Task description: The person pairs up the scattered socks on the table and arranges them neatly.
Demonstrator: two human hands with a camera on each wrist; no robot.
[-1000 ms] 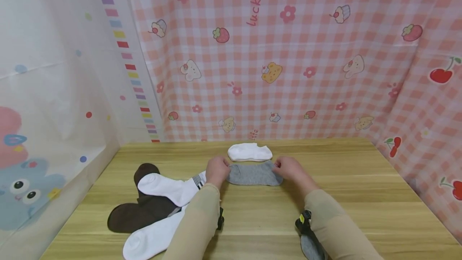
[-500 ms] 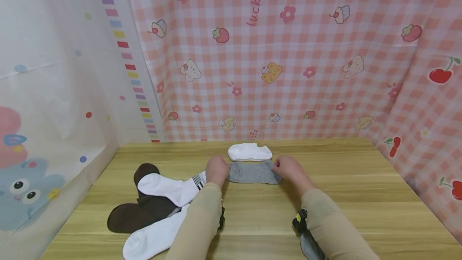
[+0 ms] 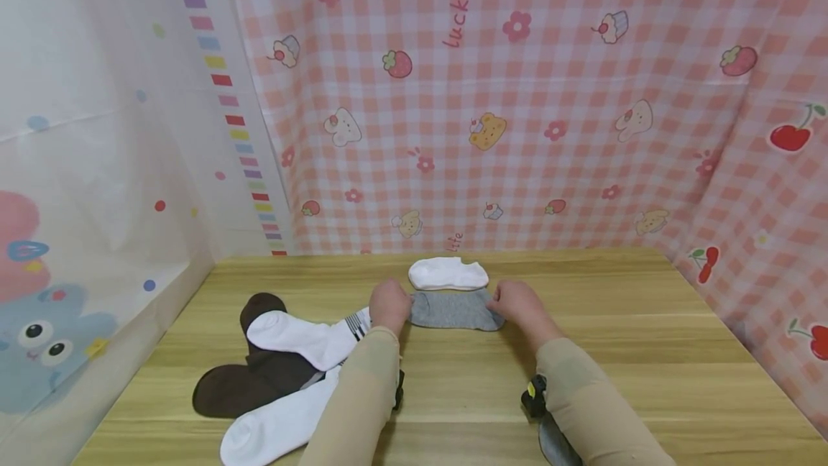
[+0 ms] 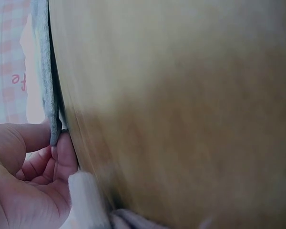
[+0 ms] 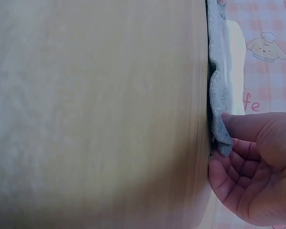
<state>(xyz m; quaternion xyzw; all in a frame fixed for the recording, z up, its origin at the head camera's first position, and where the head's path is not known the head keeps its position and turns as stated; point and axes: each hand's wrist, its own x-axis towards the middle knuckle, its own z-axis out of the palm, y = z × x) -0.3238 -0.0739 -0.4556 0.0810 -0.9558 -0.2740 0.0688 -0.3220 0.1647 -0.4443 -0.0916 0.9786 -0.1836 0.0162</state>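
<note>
A grey ankle sock (image 3: 453, 309) lies stretched sideways on the wooden table, just in front of a white ankle sock (image 3: 448, 274). My left hand (image 3: 391, 306) pinches its left end; in the left wrist view the grey edge sits between thumb (image 4: 35, 137) and fingers. At the other end my right hand (image 3: 520, 303) pinches the sock, with the thumb (image 5: 245, 126) on top and curled fingers beneath in the right wrist view. Both hands stay low at the tabletop.
Left of my left arm lie white crew socks (image 3: 291, 336) with dark stripes, overlapping dark brown socks (image 3: 255, 387). Another grey sock (image 3: 556, 444) is partly hidden under my right forearm. Printed curtains (image 3: 453, 128) hang behind the table (image 3: 647, 351) and at both sides.
The grey ankle sock's right end has shifted slightly back and left with my right hand's grip. My right forearm has moved a little to the left. The other socks have not moved.
</note>
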